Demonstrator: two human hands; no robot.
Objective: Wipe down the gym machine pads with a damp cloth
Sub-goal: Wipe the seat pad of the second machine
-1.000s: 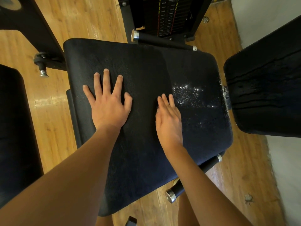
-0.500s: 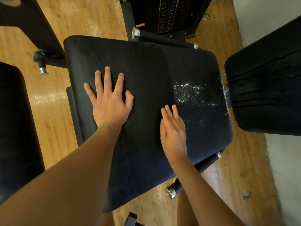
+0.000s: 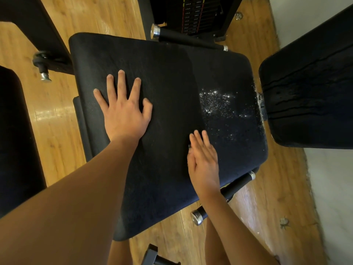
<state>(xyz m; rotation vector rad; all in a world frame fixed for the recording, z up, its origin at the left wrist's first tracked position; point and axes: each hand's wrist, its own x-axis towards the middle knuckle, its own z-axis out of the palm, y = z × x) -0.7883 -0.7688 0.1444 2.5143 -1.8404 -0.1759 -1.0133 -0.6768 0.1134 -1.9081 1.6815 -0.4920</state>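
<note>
Left hand (image 3: 124,115) flat on seat pad (image 3: 238,150); right hand (image 3: 204,161) likewise, seemingly.

Left hand (image 3: 124,111) splayed flat, right hand (image 3: 204,159) flat.

L hand (image 3: 124,115) flat on black seat pad (image 3: 172,64), fingers spread, R hand (image 3: 204,161) flat near it, fingers straight, glistening droplets (image 3: 217,100) just past R fingertips

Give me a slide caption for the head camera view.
Left hand spread, right hand fingers together, both flat on the black pad beside glistening specks.
</note>
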